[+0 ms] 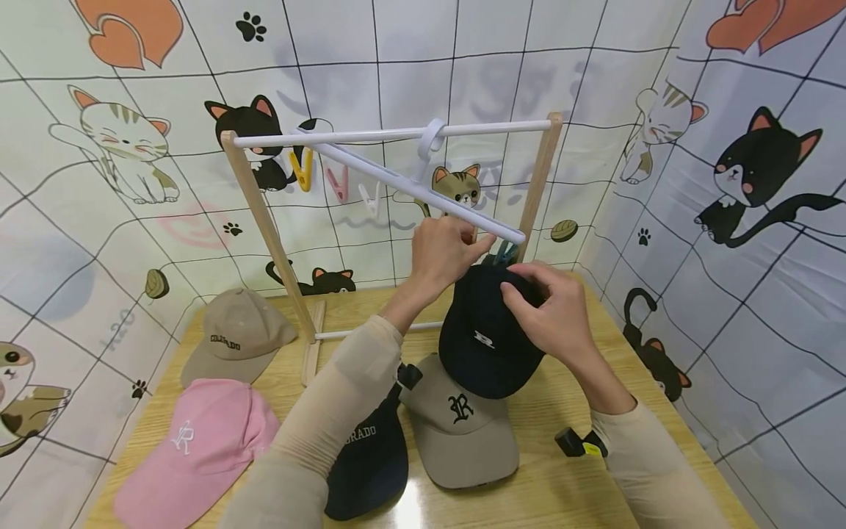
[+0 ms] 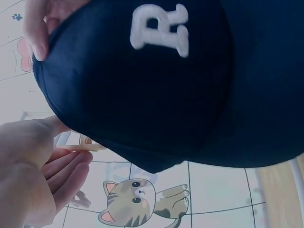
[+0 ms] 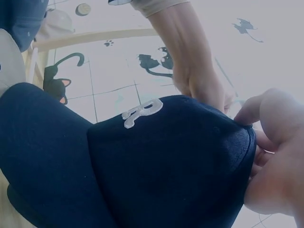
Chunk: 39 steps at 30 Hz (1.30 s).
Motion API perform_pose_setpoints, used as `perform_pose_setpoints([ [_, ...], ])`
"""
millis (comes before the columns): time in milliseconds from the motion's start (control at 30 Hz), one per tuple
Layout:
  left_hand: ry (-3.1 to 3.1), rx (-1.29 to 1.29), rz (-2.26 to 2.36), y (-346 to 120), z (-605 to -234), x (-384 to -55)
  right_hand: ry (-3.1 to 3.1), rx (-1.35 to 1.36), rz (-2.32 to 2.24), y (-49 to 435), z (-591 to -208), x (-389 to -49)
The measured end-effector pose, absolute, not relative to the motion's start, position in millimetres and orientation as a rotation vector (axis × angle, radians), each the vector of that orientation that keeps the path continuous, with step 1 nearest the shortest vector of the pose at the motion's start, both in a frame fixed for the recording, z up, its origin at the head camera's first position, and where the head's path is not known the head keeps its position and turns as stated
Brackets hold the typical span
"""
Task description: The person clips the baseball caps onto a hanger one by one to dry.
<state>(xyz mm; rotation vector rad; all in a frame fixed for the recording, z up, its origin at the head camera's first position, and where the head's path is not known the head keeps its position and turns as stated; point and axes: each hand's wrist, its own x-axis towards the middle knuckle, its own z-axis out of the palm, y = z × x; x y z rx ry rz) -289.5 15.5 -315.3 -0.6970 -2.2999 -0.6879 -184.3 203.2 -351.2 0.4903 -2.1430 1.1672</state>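
My right hand pinches the crown of a dark navy cap with a white letter R, its brim pointing down. In the right wrist view the thumb and fingers grip the fabric at the top seam. My left hand is behind the crown, under the white hanger, its thumb toward a dark green clip at the hanger's right end. The left wrist view shows its fingers loosely bent beside the cap; the thumb tip is hidden, so I cannot tell what it holds.
The hanger hangs tilted from a rack with wooden legs. Yellow, pink and white clips hang along it. On the table lie a beige cap, a pink cap, a dark cap and a taupe cap.
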Motion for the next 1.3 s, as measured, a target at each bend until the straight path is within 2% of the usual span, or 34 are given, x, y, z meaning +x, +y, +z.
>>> perform_pose_setpoints([
  [533, -2.327, -0.711, -0.79, 23, -307, -287, -2.312, 0.453, 0.939, 189, -347, -211],
  [1033, -2.317, -0.714, -0.841, 22, -310, -288, -2.35, 0.449, 0.901, 180, -359, -223],
  [1300, -2.317, -0.715, -0.841, 23, -311, -287, -2.41, 0.359, 0.911, 175, -356, -222],
])
